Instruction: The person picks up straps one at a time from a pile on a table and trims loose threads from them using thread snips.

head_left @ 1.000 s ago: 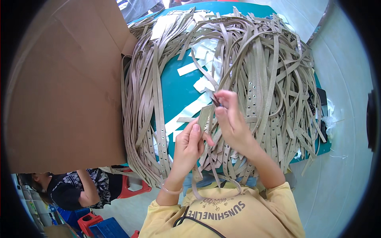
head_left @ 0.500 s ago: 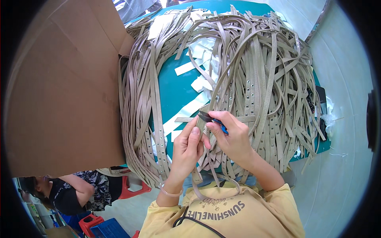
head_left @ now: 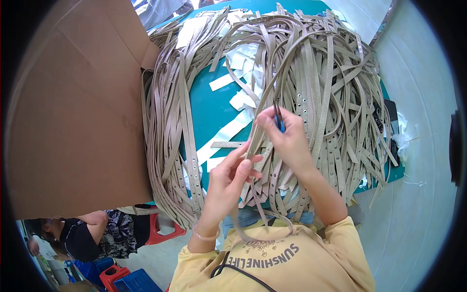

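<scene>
The teal surface [head_left: 214,109] is heaped with long beige straps [head_left: 321,92], many punched with rows of holes, spilling over its near edge; white paper strips [head_left: 226,134] lie in the bare patch between the two heaps. A large brown cardboard sheet [head_left: 73,112] stands against the left side. The right hand [head_left: 287,136] is pinched shut on a small blue-handled tool [head_left: 279,121], held above the pile. The left hand [head_left: 228,177] has its fingers curled round one strap [head_left: 243,158] at the near edge. Pale floor [head_left: 418,160] lies to the right; at lower left another person [head_left: 80,233] sits low beside red [head_left: 158,231] and blue stools [head_left: 136,281].
</scene>
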The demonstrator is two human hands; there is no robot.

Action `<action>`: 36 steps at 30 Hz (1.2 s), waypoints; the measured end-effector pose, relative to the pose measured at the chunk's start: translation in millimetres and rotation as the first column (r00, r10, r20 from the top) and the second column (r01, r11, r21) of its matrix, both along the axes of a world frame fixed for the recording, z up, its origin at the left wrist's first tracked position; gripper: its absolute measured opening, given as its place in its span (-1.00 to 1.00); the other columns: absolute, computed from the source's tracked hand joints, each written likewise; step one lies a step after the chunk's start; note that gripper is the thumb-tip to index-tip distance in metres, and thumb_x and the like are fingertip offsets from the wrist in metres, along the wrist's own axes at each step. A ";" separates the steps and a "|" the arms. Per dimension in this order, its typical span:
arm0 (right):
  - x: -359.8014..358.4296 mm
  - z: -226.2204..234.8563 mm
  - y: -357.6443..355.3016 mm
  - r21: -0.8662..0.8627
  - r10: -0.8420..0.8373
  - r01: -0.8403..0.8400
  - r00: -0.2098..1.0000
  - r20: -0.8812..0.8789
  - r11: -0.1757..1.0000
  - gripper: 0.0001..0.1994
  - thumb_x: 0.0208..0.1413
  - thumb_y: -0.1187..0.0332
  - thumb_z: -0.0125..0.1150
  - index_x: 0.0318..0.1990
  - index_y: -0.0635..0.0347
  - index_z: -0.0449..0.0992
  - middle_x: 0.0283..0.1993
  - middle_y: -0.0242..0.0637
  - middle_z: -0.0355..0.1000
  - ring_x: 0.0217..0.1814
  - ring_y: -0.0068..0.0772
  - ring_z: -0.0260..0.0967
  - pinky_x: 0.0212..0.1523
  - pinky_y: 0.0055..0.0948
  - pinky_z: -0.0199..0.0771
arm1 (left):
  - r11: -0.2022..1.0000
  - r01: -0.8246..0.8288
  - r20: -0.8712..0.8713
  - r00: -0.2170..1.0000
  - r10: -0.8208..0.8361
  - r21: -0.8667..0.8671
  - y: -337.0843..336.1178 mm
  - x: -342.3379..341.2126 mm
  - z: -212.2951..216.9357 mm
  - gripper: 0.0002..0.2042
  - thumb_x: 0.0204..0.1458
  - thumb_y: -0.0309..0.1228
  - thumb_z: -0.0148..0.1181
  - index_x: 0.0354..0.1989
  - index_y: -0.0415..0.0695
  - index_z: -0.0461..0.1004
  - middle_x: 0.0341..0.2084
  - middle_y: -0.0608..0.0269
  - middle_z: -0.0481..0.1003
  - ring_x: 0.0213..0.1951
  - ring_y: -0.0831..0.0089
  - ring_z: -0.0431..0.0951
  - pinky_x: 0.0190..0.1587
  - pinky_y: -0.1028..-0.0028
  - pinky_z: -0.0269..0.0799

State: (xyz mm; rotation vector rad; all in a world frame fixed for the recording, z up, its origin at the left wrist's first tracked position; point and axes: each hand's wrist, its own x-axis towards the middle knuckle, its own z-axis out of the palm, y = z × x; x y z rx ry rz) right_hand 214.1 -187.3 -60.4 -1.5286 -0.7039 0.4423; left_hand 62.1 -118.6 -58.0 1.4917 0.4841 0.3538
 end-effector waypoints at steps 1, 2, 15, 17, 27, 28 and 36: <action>3.8 0.9 0.9 -0.002 -0.005 0.005 1.000 -0.002 1.000 -0.75 0.11 0.24 0.12 -0.40 0.28 0.45 -0.56 -0.51 0.33 -0.52 -0.75 0.16 -0.47 -0.69 0.19 | 0.981 -0.067 -0.014 0.997 0.071 0.184 -5.1 -1.2 0.5 -0.66 0.23 -0.36 -0.22 0.10 -0.26 0.27 -0.43 0.18 0.52 -0.60 0.68 0.42 -0.56 0.70 0.26; 4.7 2.0 0.9 -0.031 0.011 -0.010 1.000 0.023 0.999 -0.75 0.12 0.24 0.11 -0.36 0.29 0.44 -0.53 -0.48 0.33 -0.49 -0.74 0.17 -0.46 -0.68 0.20 | 0.987 -0.017 -0.048 0.999 0.025 0.159 -5.6 -6.8 3.1 -0.67 0.22 -0.38 -0.21 0.07 -0.29 0.28 -0.36 0.16 0.52 -0.55 0.63 0.47 -0.53 0.71 0.30; -55.4 -20.7 -23.5 0.022 -0.007 -0.005 0.853 0.521 1.000 -0.72 0.03 0.45 0.16 -0.08 0.26 0.34 -0.34 -0.15 0.34 -0.46 -0.27 0.36 -0.49 -0.42 0.35 | 0.975 -0.190 0.031 0.980 0.195 -0.113 1.0 -5.4 -6.2 -0.71 0.21 -0.41 -0.16 0.01 -0.29 0.32 -0.46 0.29 0.47 -0.63 0.72 0.36 -0.63 0.73 0.15; -55.6 -23.2 -23.3 0.036 -0.020 0.002 0.854 0.520 0.999 -0.70 0.01 0.44 0.19 -0.09 0.26 0.35 -0.35 -0.15 0.35 -0.46 -0.28 0.37 -0.51 -0.44 0.36 | 0.977 -0.188 0.023 0.981 0.192 -0.101 -3.0 -5.0 -4.3 -0.71 0.21 -0.41 -0.16 0.02 -0.29 0.32 -0.47 0.30 0.46 -0.62 0.71 0.37 -0.63 0.72 0.15; -53.2 -16.4 -21.4 0.076 -0.049 0.015 0.885 0.463 0.997 -0.73 -0.03 0.44 0.22 -0.16 0.29 0.37 -0.42 -0.15 0.35 -0.48 -0.21 0.41 -0.53 -0.39 0.41 | 0.977 -0.173 0.064 0.981 0.182 -0.121 -3.9 -4.3 -4.5 -0.72 0.21 -0.43 -0.15 0.02 -0.31 0.31 -0.57 0.29 0.42 -0.63 0.60 0.43 -0.64 0.67 0.15; -53.1 -16.2 -21.4 0.102 -0.062 0.016 0.886 0.460 0.995 -0.74 -0.03 0.44 0.22 -0.17 0.30 0.37 -0.41 -0.15 0.36 -0.48 -0.21 0.41 -0.53 -0.40 0.41 | 0.978 -0.172 0.064 0.981 0.181 -0.121 -4.4 -4.8 -4.0 -0.72 0.21 -0.43 -0.15 0.02 -0.31 0.31 -0.57 0.29 0.42 -0.63 0.60 0.43 -0.64 0.67 0.15; -48.4 -16.1 -23.0 0.107 -0.068 0.016 0.860 0.505 0.994 -0.78 -0.02 0.47 0.20 -0.20 0.29 0.39 -0.43 -0.16 0.38 -0.49 -0.21 0.41 -0.54 -0.41 0.40 | 0.977 -0.152 0.069 0.984 0.163 -0.147 -2.7 -8.3 -4.5 -0.72 0.20 -0.43 -0.14 0.02 -0.28 0.32 -0.49 0.31 0.43 -0.61 0.61 0.43 -0.61 0.68 0.14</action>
